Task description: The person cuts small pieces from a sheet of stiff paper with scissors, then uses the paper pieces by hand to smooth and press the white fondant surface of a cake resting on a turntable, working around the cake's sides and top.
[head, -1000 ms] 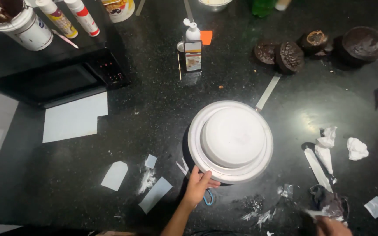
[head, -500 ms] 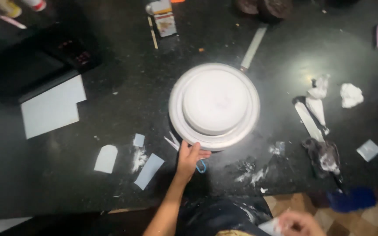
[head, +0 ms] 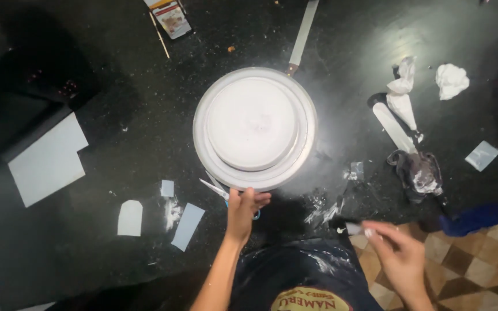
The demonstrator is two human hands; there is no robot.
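White frosted cake (head: 253,122) sat on a round white turntable (head: 306,152) in the middle of the black tabletop (head: 134,69), seen from the head camera looking straight down. The left hand (head: 243,210) rested at the near rim of the turntable, its grip pressed lightly against the edge with fingertips (head: 249,196) touching the rim, right over a pair of scissors (head: 217,187) that poked out from under the stand. The right hand (head: 396,253) hung off the near edge of the tabletop, blurred, its grip pinching a small dark tool (head: 347,226) with white smears on it; what kind of tool it was could not be told. A long spatula (head: 302,35) lay behind the turntable, its handle end touching the far rim. To the right lay a white piping bag (head: 402,92), a crumpled white tissue (head: 452,79), a flat white scraper (head: 393,126) and a smeared dark wrapper (head: 419,173). Left of the hand lay small pale paper scraps (head: 187,226) and a larger pale sheet (head: 47,161), well apart from the cake
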